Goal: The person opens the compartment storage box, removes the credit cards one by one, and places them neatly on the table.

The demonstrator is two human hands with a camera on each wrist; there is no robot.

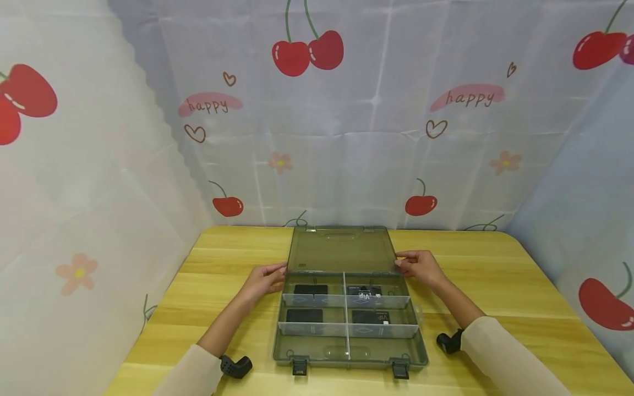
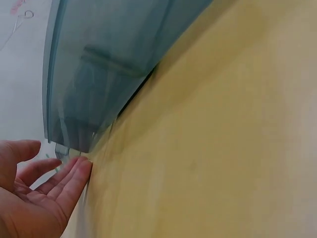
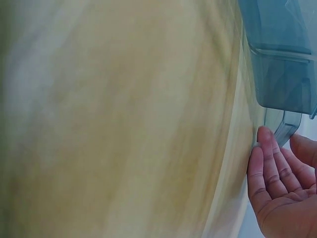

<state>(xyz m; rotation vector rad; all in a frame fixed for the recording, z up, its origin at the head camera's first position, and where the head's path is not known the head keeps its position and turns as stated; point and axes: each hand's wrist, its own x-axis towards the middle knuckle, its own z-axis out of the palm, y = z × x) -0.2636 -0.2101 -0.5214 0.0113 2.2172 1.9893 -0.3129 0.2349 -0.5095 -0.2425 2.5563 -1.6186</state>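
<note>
A grey translucent compartment box (image 1: 361, 364) lies on the table, its lid (image 1: 342, 250) folded back behind it. Dividers split it into two columns of three rows. Plain black cards (image 1: 304, 315) sit in the left column's rear and middle compartments; black cards marked VIP (image 1: 370, 317) sit in the matching right ones. My left hand (image 1: 266, 279) is at the lid's left edge, fingers extended, thumb apart from it in the left wrist view. On the opposite edge, my right hand (image 1: 421, 267) touches the lid with fingertips and thumb, fingers loosely extended (image 3: 285, 173).
Two dark latches (image 1: 299, 366) hang off the box's front edge. The wooden table (image 1: 495, 286) reaches back to a cherry-print curtain (image 1: 337, 137), with more fabric at both sides. Black wrist devices (image 1: 236, 367) are by both sleeves.
</note>
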